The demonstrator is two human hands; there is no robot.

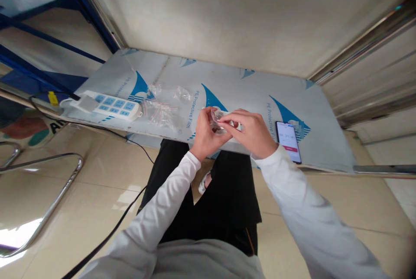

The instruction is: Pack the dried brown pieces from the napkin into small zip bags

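Note:
Close together over the table's front edge, both my hands are on a small clear plastic bag (216, 115). My left hand (207, 135) is curled around its left side. From the right, my right hand (251, 131) pinches at the bag with thumb and forefinger. Something small and whitish shows under the right fingers, too blurred to name. What lies inside the bag is hard to make out. Left of my hands, several clear zip bags (162, 113) are heaped on the table, and a single crumpled bag (182, 93) lies behind them.
A white power strip (112, 105) with a plug and cable sits at the table's left. A phone (288, 141) with its screen lit lies right of my hands. Film with blue prints covers the table (227, 82). Blue metal framing (87, 6) stands at the left.

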